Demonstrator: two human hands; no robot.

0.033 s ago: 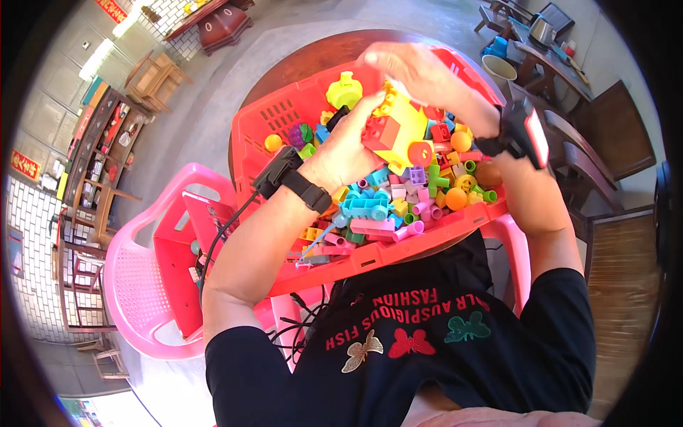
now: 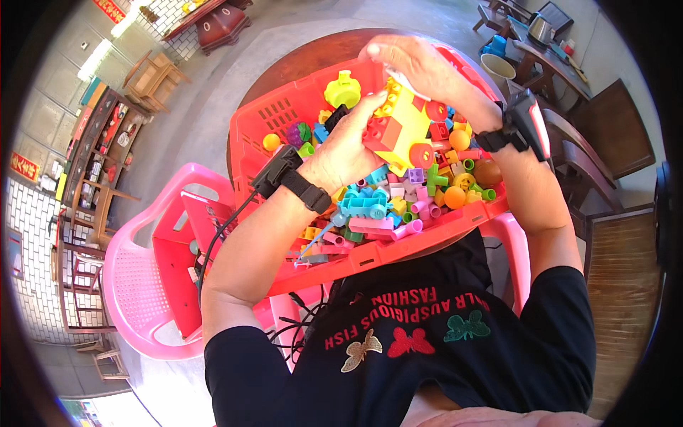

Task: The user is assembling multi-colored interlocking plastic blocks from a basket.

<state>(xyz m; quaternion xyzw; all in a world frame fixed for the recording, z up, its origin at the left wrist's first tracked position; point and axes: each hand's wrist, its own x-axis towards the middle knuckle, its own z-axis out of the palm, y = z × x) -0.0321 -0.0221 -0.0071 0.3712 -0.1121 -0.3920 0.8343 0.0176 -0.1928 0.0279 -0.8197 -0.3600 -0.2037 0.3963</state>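
My left hand (image 2: pixel 345 148) is closed round the near left side of a yellow toy car (image 2: pixel 409 117) with red wheels. A red block (image 2: pixel 382 133) sits on the car beside my thumb, and small yellow studs show at its far end. My right hand (image 2: pixel 416 64) curls over the car's far side, with a thin white cloth-like piece (image 2: pixel 409 83) showing beneath its palm. Most of its fingertips are hidden. Both hands are above a red plastic basket (image 2: pixel 267 114) filled with colourful toy blocks (image 2: pixel 370 206).
Yellow-orange balls (image 2: pixel 455 198) and a purple toy grape bunch (image 2: pixel 295 134) lie among the blocks. The basket stands on a round wooden table (image 2: pixel 299 60). A pink plastic chair (image 2: pixel 131 299) holding a red box (image 2: pixel 174 285) is at left. A black cable (image 2: pixel 220 235) runs along my left forearm.
My right hand has shifted slightly over the car, and more of the far red wheel and the white piece shows. My left hand keeps its hold.
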